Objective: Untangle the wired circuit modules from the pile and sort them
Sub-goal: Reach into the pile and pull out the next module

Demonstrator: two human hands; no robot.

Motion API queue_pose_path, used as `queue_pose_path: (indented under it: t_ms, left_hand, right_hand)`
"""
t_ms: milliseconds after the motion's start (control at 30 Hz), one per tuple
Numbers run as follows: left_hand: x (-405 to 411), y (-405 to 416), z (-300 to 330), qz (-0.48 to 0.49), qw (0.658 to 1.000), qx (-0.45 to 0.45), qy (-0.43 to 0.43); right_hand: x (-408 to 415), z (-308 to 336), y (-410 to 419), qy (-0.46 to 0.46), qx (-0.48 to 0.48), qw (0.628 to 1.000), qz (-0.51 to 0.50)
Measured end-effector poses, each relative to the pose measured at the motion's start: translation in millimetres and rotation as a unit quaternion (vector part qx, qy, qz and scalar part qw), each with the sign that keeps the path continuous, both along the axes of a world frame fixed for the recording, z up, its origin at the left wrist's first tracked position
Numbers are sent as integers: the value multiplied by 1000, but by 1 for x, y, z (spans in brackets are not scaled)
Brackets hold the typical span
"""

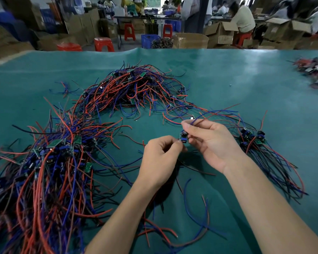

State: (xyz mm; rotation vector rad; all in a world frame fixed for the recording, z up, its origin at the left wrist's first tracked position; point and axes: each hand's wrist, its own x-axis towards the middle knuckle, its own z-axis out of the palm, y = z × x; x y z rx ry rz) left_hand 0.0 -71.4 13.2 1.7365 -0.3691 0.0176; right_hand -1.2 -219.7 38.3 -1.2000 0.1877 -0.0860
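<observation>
A tangled pile [130,88] of circuit modules with red, blue and black wires lies at the middle back of the green table. A big sorted bundle [50,162] spreads at the left, a smaller one [253,138] at the right. Between my hands is one small circuit module [183,138]. My left hand [161,158] pinches it from the left with fingers closed. My right hand [209,142] grips it from the right and also pinches a blue wire [218,112] that arcs back toward the pile. Loose wires trail under my forearms.
The green mat [246,88] covers the whole table. Another heap of modules [314,70] sits at the far right edge. Beyond the table are red stools, cardboard boxes, a blue crate and seated people.
</observation>
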Motion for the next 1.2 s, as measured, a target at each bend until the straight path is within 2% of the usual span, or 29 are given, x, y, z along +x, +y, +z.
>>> queue_pose_path:
  t_ms: [200, 333, 467, 600, 700, 867, 967, 1067, 1133, 1200]
  left_hand:
    - [4, 1, -6, 0, 1000, -12, -15]
    - [4, 1, -6, -6, 1000, 4, -26]
    - [5, 1, -5, 0, 1000, 9, -24]
    - [6, 4, -3, -11, 1000, 0, -15]
    - [3, 2, -3, -23, 999, 21, -14]
    - [2, 2, -5, -38, 998, 49, -27]
    - [3, 0, -6, -35, 997, 64, -33]
    - [4, 0, -8, 17, 998, 46, -32]
    - [7, 1, -10, 52, 998, 18, -21]
    - [8, 1, -11, 57, 998, -4, -10]
  right_hand:
    - [2, -6, 4, 54, -30, 997, 35]
    - [2, -5, -1, 6, -51, 998, 27]
    - [4, -11, -8, -54, -255, 964, -61]
    - [8, -16, -3, -96, -338, 924, -148]
    - [11, -17, -12, -96, -352, 899, -243]
    - [13, -14, -43, -85, -324, 870, -363]
    - [10, -12, -60, -64, -262, 852, -448]
    - [8, -7, -66, -39, -208, 828, -519]
    - [7, -2, -54, -33, -223, 836, -500]
    - [5, 0, -33, -41, -289, 882, -371]
